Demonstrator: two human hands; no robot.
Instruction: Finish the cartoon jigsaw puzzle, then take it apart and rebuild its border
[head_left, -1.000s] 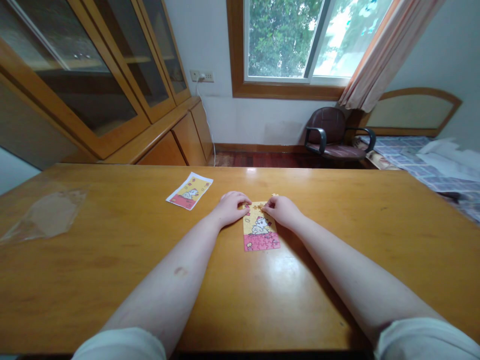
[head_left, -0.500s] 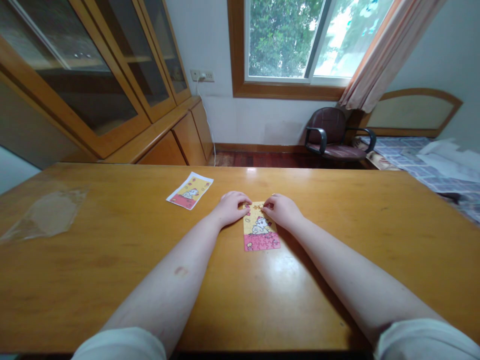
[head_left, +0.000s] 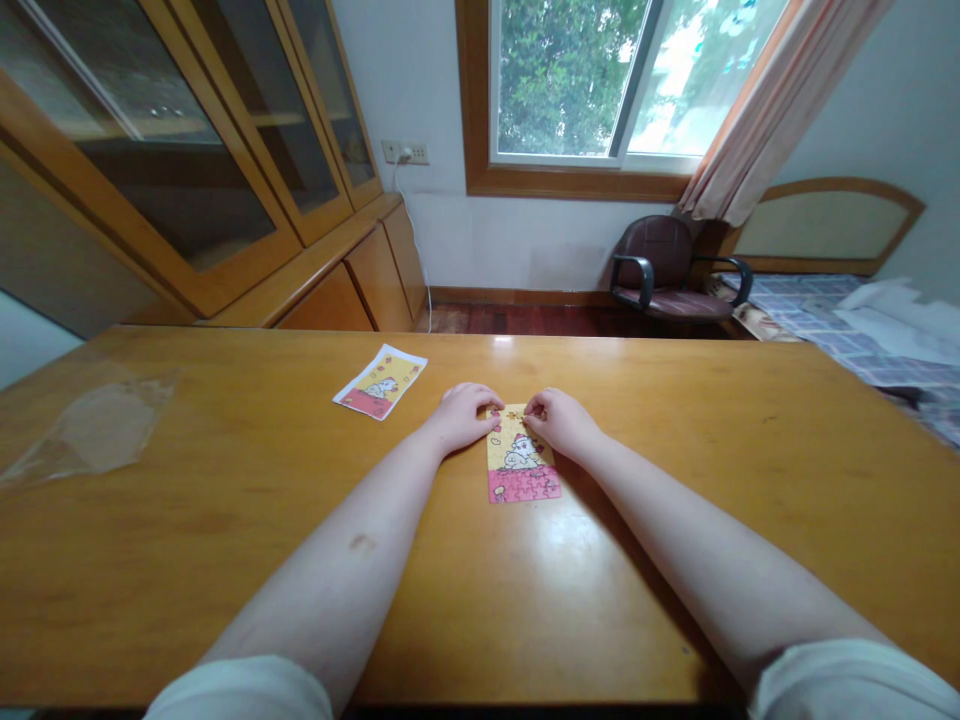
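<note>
A small jigsaw puzzle (head_left: 520, 466) with a white cartoon animal on yellow and a pink brick band lies on the wooden table (head_left: 225, 520). My left hand (head_left: 463, 414) rests at its upper left corner, fingers curled down onto the edge. My right hand (head_left: 561, 420) sits at the upper right corner, fingertips pinched and pressed on the top row of the puzzle. Whether a loose piece is under those fingers is hidden.
A printed picture card (head_left: 380, 381) showing the same image lies left of the puzzle. A clear plastic bag (head_left: 90, 430) lies at the table's far left. Beyond the table stand a wooden cabinet (head_left: 225, 200), a dark armchair (head_left: 667, 268) and a bed (head_left: 847, 320).
My right hand has lowered slightly onto the puzzle's top edge; the small piece seen above its fingers a second ago no longer shows. My left hand has stayed put.
</note>
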